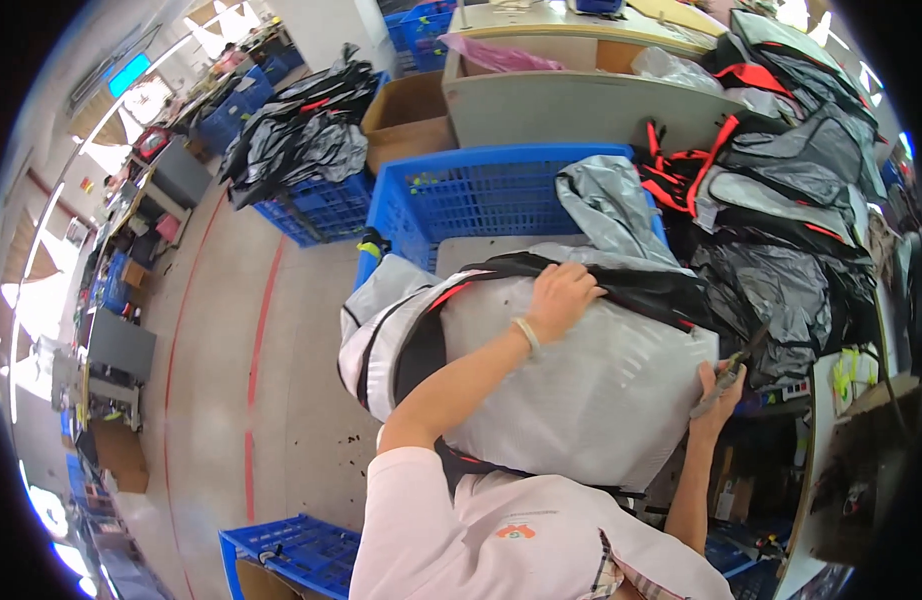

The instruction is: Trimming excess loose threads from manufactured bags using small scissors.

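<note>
A large silver-grey bag [571,385] with black edging and red trim lies across my front, over the near side of a blue plastic crate [501,153]. My left hand [564,300] reaches over it, its fingers curled on the black edging along the far side. At the bag's right corner, my right hand [719,398] is closed around a small grey hand tool [721,385], which looks like thread snips. The tool's dark tip points up and away to the right. Inside the crate, more silver fabric [606,205] hangs over the far right rim.
Silver, black and red bags [781,200] are heaped high on the right. Beyond the crate stand a grey workbench [571,110] and a cardboard box [406,120]. Another loaded blue crate [306,205] is at the far left. A blue crate [301,550] sits near-left beside red floor lines.
</note>
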